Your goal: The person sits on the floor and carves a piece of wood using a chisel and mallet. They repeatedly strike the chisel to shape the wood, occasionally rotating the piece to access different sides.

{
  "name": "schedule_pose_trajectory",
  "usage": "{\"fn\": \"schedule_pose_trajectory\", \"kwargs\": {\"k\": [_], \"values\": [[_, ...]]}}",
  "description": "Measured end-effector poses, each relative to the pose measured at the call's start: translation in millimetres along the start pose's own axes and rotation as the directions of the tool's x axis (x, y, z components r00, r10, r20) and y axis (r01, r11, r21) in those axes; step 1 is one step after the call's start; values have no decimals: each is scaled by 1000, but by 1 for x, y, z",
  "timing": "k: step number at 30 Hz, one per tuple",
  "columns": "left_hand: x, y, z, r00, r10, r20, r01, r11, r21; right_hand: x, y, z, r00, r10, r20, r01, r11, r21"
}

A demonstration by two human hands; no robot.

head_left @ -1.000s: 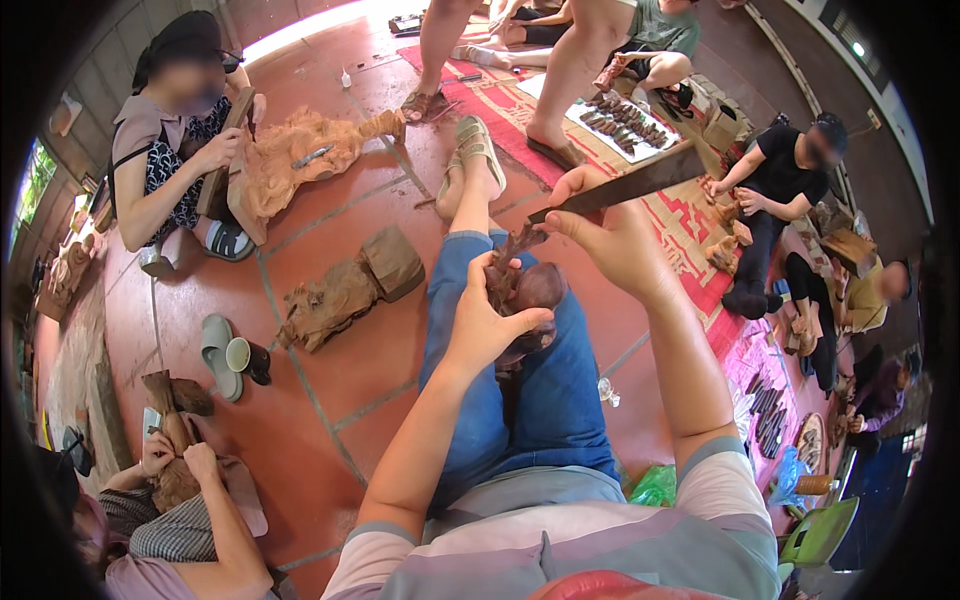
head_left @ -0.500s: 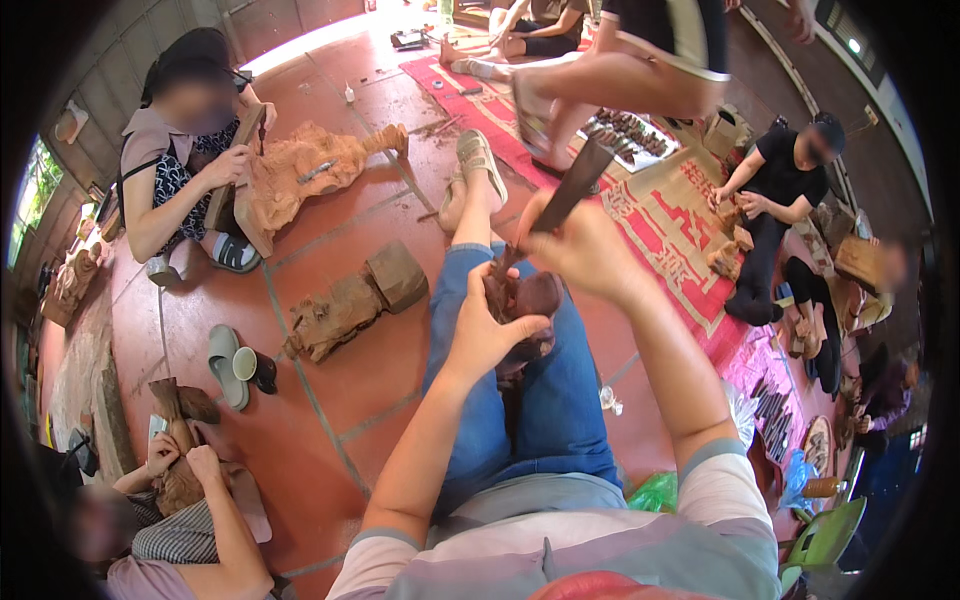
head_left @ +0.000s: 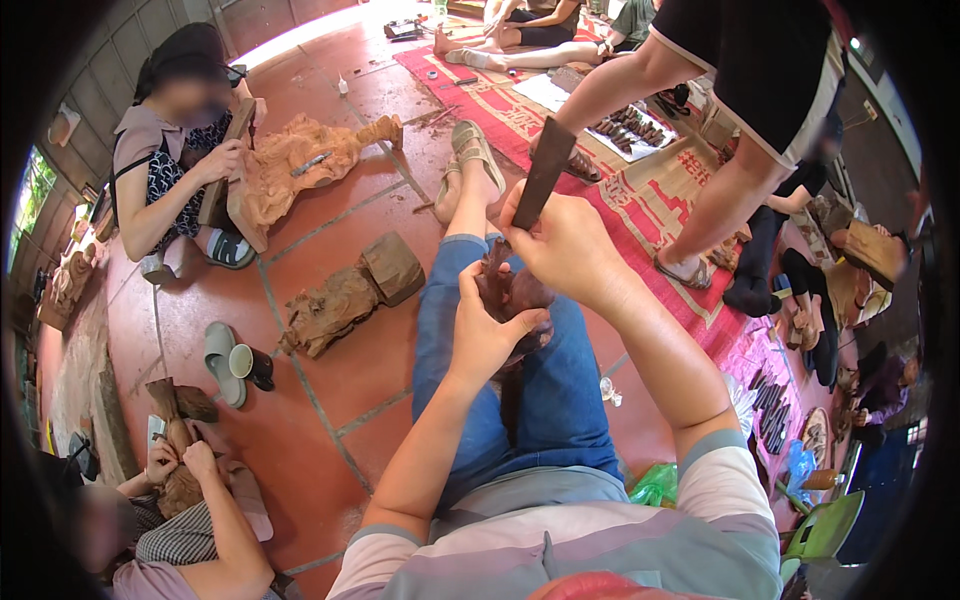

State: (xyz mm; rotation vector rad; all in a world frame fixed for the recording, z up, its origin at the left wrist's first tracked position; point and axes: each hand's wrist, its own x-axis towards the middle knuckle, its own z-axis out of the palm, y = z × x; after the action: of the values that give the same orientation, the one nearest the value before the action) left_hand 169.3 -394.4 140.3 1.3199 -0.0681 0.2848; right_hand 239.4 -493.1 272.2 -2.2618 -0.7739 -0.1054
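My left hand [head_left: 485,335] is wrapped round a small dark brown wood carving [head_left: 525,290] held above my knees, between my jeans-clad legs. The fingers and thumb hide much of its shape. Just over its upper side is my right hand [head_left: 562,250], closed on a dark flat bar-like tool [head_left: 543,175] that points up and away from me. The tool's lower end is hidden by the fingers, so I cannot tell whether it touches the carving.
Left of my legs a brown carved wood block [head_left: 350,295] lies on the tiles, near a grey slipper [head_left: 223,358] and a cup [head_left: 250,365]. One person works on a large orange-brown carving [head_left: 310,170]. Another stands on the red mat [head_left: 640,225] at right. A green bag [head_left: 655,485] lies beside my hip.
My right hand has come slightly nearer, and the tool now stands more upright. The person on the mat has stepped to the right. My left hand still grips the carving.
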Motion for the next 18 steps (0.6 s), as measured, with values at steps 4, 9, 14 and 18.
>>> {"fn": "schedule_pose_trajectory", "kwargs": {"k": [4,9,14,18], "values": [[-2,-3,12,995,-24,-93,25,1000,8,13,2,0,1000,-14,-7,14,1000,26],[-7,1,21,970,10,-244,32,985,171,20,-12,-13,1000,-12,4,12,999,49],[-9,3,22,964,-91,-250,121,987,110,6,-23,-19,991,-81,106,74,995,66],[-8,1,19,968,-90,-233,127,980,152,4,-17,-4,978,-72,194,81,996,-41]]}}
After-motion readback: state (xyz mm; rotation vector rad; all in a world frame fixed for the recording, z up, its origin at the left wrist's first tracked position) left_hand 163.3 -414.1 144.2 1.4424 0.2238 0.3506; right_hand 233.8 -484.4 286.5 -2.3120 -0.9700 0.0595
